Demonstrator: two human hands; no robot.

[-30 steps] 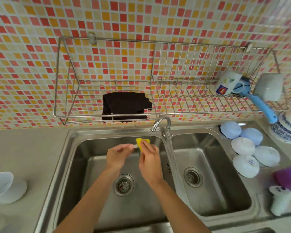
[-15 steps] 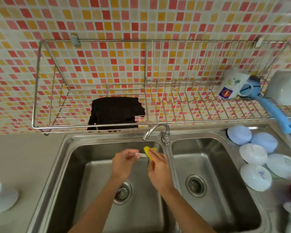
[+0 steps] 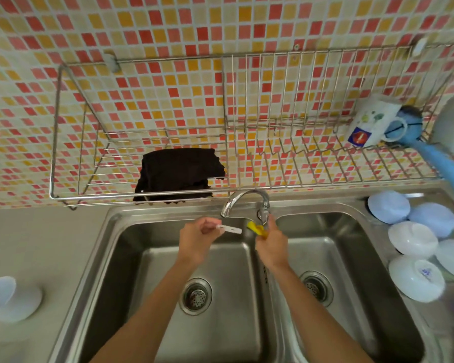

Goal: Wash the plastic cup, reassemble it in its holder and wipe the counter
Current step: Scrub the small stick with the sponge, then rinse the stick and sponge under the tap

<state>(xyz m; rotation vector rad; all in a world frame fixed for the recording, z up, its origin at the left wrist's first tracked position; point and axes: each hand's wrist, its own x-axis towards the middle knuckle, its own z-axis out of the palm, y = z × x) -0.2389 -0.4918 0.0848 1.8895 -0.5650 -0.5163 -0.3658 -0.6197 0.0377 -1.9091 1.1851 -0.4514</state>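
Washing step: my left hand (image 3: 198, 235) grips a white strip (image 3: 230, 229), my right hand (image 3: 271, 242) a yellow piece (image 3: 256, 228); tap (image 3: 243, 203) at twelve o'clock needs opening next.

Both basins of the sink (image 3: 121, 231) lie open; the faucet (image 3: 243, 199) overhangs the divider.

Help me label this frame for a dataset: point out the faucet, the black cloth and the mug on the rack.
faucet (image 3: 243, 197): head view, top of the curved spout.
black cloth (image 3: 180, 174): head view, middle of the fabric.
mug (image 3: 370, 121): head view, side of the white body.
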